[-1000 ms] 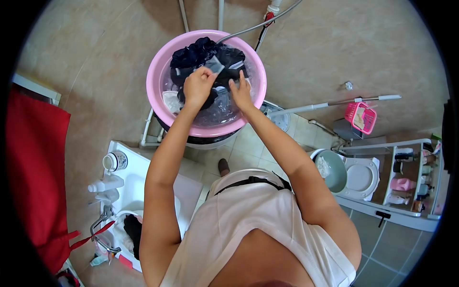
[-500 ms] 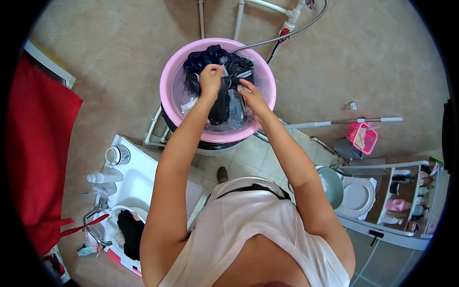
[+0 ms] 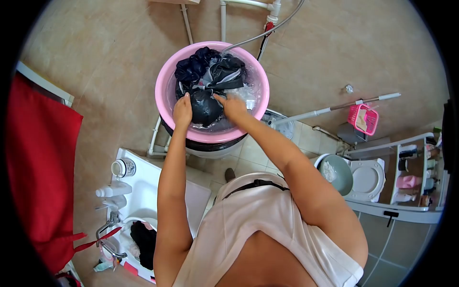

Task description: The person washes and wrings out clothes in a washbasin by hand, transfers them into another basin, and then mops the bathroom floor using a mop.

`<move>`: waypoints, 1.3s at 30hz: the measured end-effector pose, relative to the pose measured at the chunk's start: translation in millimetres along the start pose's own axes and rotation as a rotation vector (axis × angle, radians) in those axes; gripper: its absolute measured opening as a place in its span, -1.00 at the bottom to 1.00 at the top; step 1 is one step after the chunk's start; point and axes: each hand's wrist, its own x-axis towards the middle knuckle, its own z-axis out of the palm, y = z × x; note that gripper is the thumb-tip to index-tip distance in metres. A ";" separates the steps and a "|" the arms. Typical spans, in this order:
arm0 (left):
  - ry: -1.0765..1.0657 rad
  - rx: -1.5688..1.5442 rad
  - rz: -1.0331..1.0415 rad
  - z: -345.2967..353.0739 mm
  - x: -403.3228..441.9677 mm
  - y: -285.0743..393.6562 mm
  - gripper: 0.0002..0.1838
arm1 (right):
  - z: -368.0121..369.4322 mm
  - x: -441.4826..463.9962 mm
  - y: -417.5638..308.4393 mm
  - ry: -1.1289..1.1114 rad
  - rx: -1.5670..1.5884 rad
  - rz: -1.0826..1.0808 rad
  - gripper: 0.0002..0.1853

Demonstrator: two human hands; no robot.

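Observation:
A pink basin [image 3: 163, 95] of water holds soaked dark clothes. My left hand [image 3: 182, 113] is closed on the left edge of a wet black garment [image 3: 205, 107], thumb up. At the garment's right edge, my right hand [image 3: 234, 109] grips it with the thumb and forefinger side; the other fingers are partly hidden. Between my hands the black cloth bulges up, rounded and shiny. Beyond it lie a navy bunched garment [image 3: 191, 67] and a black piece with pale stripes [image 3: 227, 72]. A grey hose [image 3: 260, 36] runs into the basin's far side.
The basin rests on a dark-rimmed tub [image 3: 205, 147]. At left is a white sink [image 3: 148, 184] with bottles and a bowl of clothes. A mop pole [image 3: 330, 110], pink basket [image 3: 363, 119], green basin [image 3: 342, 174] and toilet lid [image 3: 368, 179] are at right.
My hands have come nearer me and further apart, drawing the black garment into a rounded bulge. The view has shifted slightly.

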 end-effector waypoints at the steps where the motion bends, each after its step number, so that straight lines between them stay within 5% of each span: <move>1: 0.000 0.005 0.029 -0.9 -3.0 0.3 -0.48 | -11.6 6.2 3.9 -0.078 0.058 -0.007 -0.37; 3: 0.049 0.039 0.120 1.2 -9.5 3.1 -0.51 | -42.7 23.2 14.5 -0.232 0.168 -0.026 -0.44; 10: -0.118 0.159 0.153 8.8 -10.9 -6.0 -0.50 | -130.0 89.9 66.4 -0.093 0.177 -0.218 -0.51; 13: 0.101 0.238 0.354 15.3 -24.3 -4.1 -0.51 | -187.5 92.9 55.4 0.027 0.133 -0.176 -0.54; 17: -0.228 0.245 0.040 -10.8 -24.0 22.7 -0.56 | -234.4 96.4 57.5 0.152 0.077 -0.166 -0.57; 20: -0.101 0.105 0.166 -7.8 -17.5 11.6 -0.71 | -242.9 107.5 95.3 0.235 0.153 -0.176 -0.60; 24: 0.562 -0.288 0.364 -13.5 -19.1 13.8 -0.85 | -218.3 111.2 127.6 0.337 0.316 0.030 -0.63; 27: 0.626 -0.439 0.308 -15.1 -18.6 14.8 -0.84 | -189.2 102.2 127.9 0.328 0.328 0.109 -0.64; 31: 0.460 -0.241 0.310 -17.4 -24.3 21.8 -0.73 | -157.5 81.6 90.5 0.158 0.276 0.180 -0.54; 33: 0.264 -0.119 0.427 -18.3 -27.8 27.7 -0.36 | -124.9 86.2 93.2 0.045 0.446 0.000 -0.51; 35: 0.151 0.104 0.449 -10.5 -32.3 34.5 -0.26 | -106.9 86.9 85.3 -0.255 0.606 -0.002 -0.42; 37: 0.002 0.247 0.402 -2.9 -35.9 32.5 -0.25 | -109.0 67.5 52.1 -0.375 0.504 -0.189 -0.30; 39: -0.145 0.373 0.367 5.6 -34.2 29.5 -0.25 | -81.3 67.0 48.7 -0.469 0.051 -0.245 -0.02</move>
